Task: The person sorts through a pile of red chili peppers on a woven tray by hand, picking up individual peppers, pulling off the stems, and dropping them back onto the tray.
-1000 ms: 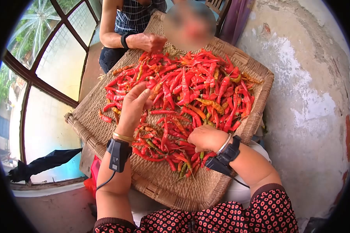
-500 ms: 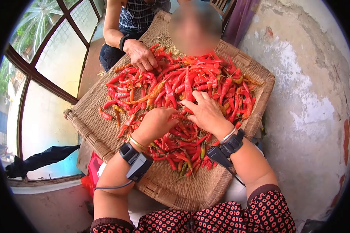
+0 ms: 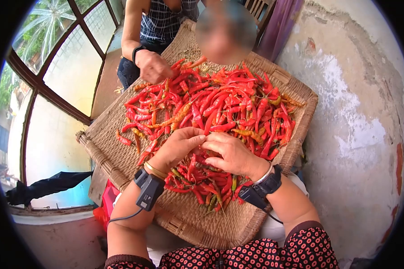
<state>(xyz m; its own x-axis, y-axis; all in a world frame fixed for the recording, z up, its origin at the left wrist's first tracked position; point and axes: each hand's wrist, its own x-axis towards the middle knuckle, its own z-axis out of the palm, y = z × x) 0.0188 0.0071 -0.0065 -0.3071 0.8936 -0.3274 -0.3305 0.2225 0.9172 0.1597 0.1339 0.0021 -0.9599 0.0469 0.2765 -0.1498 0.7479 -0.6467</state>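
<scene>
Red chili peppers [image 3: 238, 92] lie heaped over a woven tray [image 3: 107, 139], with some orange and greenish ones among them. My left hand [image 3: 178, 147] and my right hand [image 3: 233, 154] meet at the fingertips above the middle of the heap. Between them a red chili pepper [image 3: 209, 123] points away from me, its near end hidden by my fingers. Both hands are closed in a pinch there. A smaller group of chili peppers [image 3: 206, 186] lies under and nearer than my hands.
Across the tray, another person's hand [image 3: 152, 67], blurred, is over the peppers' far left edge. Windows [image 3: 58, 134] and a folded black umbrella [image 3: 49, 184] are on the left. A peeling wall [image 3: 345, 134] stands close on the right.
My right hand has drawn back from the heap with a chili pepper, and my hands, apart before, now meet. The other person's hand has lifted and moved slightly left.
</scene>
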